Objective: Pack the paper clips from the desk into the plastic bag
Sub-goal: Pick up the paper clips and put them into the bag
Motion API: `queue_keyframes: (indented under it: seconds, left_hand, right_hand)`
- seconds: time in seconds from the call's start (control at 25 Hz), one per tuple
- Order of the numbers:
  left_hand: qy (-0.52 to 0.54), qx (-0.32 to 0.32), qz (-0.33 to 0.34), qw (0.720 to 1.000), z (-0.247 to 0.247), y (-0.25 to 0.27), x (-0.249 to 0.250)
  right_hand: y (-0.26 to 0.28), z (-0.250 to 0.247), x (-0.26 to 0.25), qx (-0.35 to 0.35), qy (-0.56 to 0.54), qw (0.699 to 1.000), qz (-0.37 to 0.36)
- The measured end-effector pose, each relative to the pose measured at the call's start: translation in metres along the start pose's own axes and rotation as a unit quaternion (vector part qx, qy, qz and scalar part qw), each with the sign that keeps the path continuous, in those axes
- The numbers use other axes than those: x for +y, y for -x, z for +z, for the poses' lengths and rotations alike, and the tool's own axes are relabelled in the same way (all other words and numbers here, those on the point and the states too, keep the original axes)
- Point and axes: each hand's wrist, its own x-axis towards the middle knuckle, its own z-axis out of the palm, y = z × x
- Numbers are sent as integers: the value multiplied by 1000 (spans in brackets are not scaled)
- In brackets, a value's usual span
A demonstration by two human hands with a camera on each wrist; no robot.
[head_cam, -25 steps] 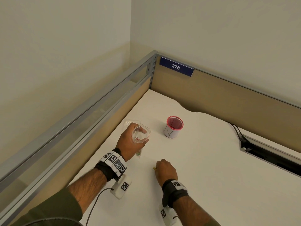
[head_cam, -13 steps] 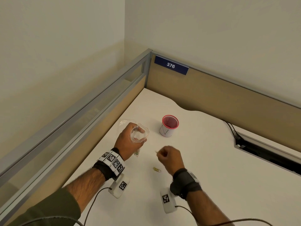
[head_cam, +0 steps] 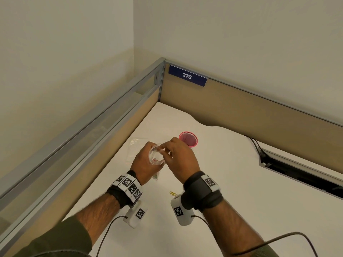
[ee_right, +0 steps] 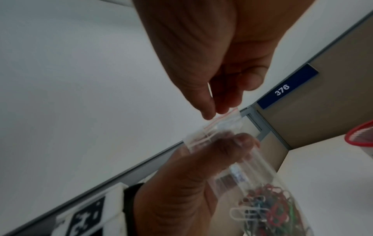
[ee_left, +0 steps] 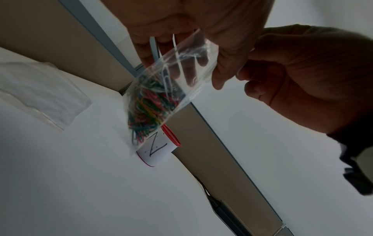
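Your left hand (head_cam: 146, 164) grips the plastic bag (ee_left: 161, 89) just below its mouth, fingers curled round it, holding it up off the bench (head_cam: 232, 182) with the mouth facing you. The bag already carries a heap of coloured paper clips (ee_left: 151, 108) sagging in its lower end. Your right hand (head_cam: 178, 160) is at the bag's rim, thumb and fingertips pinched together right at the red-lined zip edge (ee_right: 222, 118); whether a clip sits in that pinch I cannot tell, it is too blurred and small. Step in hand, as I judge it: dropping a clip into the mouth. Keep the left fingers spreading the opening so it stays round, not flat; bring the pinch past the zip line before letting go, else the clip catches on the lip and falls outside. Keep the bag upright, since the load inside is heavy enough to spill if it tilts. One yellow paper clip (head_cam: 173, 193) lies on the bench just beside your right wrist, partly hidden by the wrist camera, so go there next and pinch it by the wire end, as it lies flat. A red-rimmed cup (head_cam: 188, 139) stands just behind your hands, so don't knock it on the reach back. A second flat clear bag (ee_left: 40, 91) lies on the bench to the left, apart from the work.
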Motion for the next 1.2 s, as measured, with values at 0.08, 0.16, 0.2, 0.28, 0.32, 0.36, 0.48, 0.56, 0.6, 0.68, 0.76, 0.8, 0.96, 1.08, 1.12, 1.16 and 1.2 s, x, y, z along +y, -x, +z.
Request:
queue_keyframes:
  seconds: [0.08,0.16,0.2,0.28,0.32,0.36,0.48,0.56,0.6,0.68,0.76,0.8,0.96,1.08,1.12,1.16,1.2]
  left_hand:
    - [-1,3,9,1000,-1,1,-2]
    - [-7,2,9,1000,-5,1,-5]
    - [-10,2,10,1000,-6,1,-6]
    - [-9,4,9,1000,-5,0,-6]
    - [-5,4,9,1000,-5,1,-5]
    - [3,1,10,1000,-6,1,-5]
    - [1,3,9,1000,-12,-1,-10]
    - [4,6,10,1000,-15,-2,-11]
    - [4,5,10,1000,-16,-3,-12]
    - [-1,6,9,1000,-15,-3,-12]
    - [-1,10,9,1000,-14,-2,-12]
    - [0,10,9,1000,-14,-2,-13]
    - [0,7,11,1000,-13,-2,-12]
    - [-4,12,11,1000,-13,-2,-10]
    - [-4,12,11,1000,-13,-1,-10]
    - [-5,11,10,1000,-13,-1,-9]
    - [-6,11,8,1000,-13,-1,-9]
  right_hand:
    - [5,-2,12,41,-18,999,13]
    - [12,5,35,37,-5,998,56]
    - [17,13,51,7,10,996,90]
    - [34,36,81,-87,54,983,152]
    - [45,50,92,-134,70,973,175]
    - [56,64,100,-174,85,962,191]
    - [75,100,109,-246,133,944,173]
    - [77,107,106,-253,170,941,147]
    - [76,109,106,-250,182,940,142]
    - [71,108,107,-251,199,937,137]
    - [66,107,109,-257,192,934,155]
    - [63,107,109,-261,181,933,170]
    - [56,106,113,-286,130,921,230]
    - [56,107,116,-302,119,913,247]
    - [56,108,117,-306,122,911,247]
    - [56,108,117,-309,124,911,246]
    - [56,108,117,-309,126,910,244]
